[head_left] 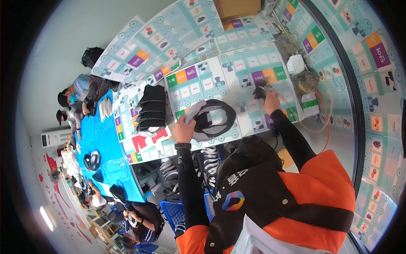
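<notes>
My left hand (184, 129) grasps a grey and black sun visor (211, 118) at its near edge; the fingers are closed around the padded grey part, and the black brim curves away over the table (237, 72). The visor is just above the table top, which is covered with pale sheets printed with small coloured squares. My right hand (270, 98) is stretched further, to the right part of the same table, and it closes on a small black piece (260, 91). This piece is too small to say what it is, and I cannot tell if it is lifted or lying on the sheet.

I judge that I am in the middle of one step: the visor is held ready in one hand, and the other hand fetches a small part that belongs with it. The next move probably needs both hands to come together, so the small piece must be held firmly and turned the correct way before it meets the visor.

To my left a stack of folded black visors (152, 108) lies on the table. Further left other people (80, 99) work at a blue table (101, 144).
</notes>
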A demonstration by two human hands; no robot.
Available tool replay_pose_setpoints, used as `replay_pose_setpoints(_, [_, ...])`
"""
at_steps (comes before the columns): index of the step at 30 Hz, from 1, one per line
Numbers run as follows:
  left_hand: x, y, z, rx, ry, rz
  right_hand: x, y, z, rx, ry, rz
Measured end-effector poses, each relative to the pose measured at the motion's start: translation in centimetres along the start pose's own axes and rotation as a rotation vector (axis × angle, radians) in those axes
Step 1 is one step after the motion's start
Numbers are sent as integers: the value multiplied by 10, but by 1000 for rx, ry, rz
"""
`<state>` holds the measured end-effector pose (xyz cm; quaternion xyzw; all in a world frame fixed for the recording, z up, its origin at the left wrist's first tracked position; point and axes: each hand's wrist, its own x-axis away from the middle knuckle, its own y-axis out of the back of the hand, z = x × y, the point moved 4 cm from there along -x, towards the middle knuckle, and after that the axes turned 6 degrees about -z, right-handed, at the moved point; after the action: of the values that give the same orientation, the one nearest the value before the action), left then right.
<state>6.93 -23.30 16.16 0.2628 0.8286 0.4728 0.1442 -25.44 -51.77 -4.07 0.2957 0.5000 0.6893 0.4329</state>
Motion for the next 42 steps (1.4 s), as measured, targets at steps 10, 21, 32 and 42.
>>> replay_pose_setpoints(10, [-40, -48, -53, -110, -144, 7, -40, -1, -14, 2, -85, -37])
replay_pose_setpoints(21, [-8, -92, -94, -144, -187, 69, 24, 70, 89, -841, -226, 867])
replay_pose_setpoints(32, [8, -97, -99, -109, -193, 59, 23, 72, 94, -507, 105, 533])
replay_pose_setpoints(42, [10, -91, -98, -87, -189, 49, 23, 76, 103, -457, 213, 529])
